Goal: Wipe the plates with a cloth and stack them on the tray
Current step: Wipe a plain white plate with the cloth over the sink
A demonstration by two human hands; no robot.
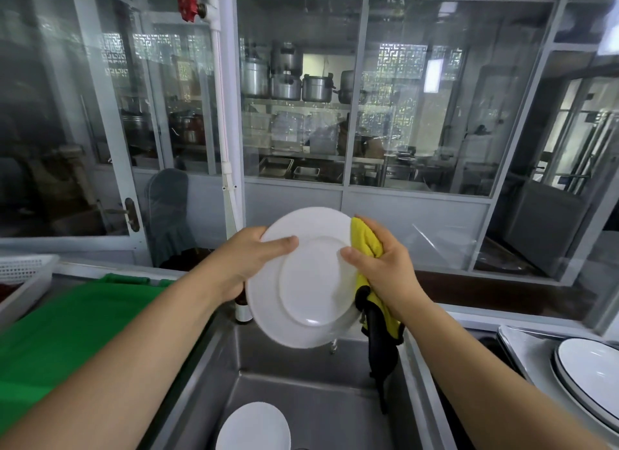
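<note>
A white plate is held upright above a steel sink, its underside facing the camera. The left hand grips the plate's left rim, thumb laid across the back. The right hand clasps a yellow cloth against the plate's right edge, the cloth's dark-trimmed tail hanging below the wrist. A second white plate lies in the sink basin. At the right, dark-rimmed plates sit stacked on a metal tray. A green board and a white basket lie at the left, with glass partitions showing shelved pots behind.
</note>
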